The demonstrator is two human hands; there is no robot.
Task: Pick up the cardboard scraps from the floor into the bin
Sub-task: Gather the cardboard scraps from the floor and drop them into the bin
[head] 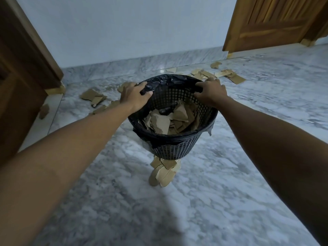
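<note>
Bin (177,146) stands mid-floor, mouth partly open between left hand (132,96) and right hand (211,94), both gripping rim. Scraps inside (170,119) fill lower part. Near floor (177,210) bare — wide passage. Obstacles: scrap pile at bin foot (164,172), scatter at left (93,97), scatter beyond bin at right (225,74). Wall (124,32) closes far side — doors (271,22) flank.

We see the black mesh bin (173,148), lined with a black bag (165,79), tilted toward us and partly filled with torn brown cardboard scraps (170,119); more scraps (164,172) lie under its base and behind it on both sides.
</note>
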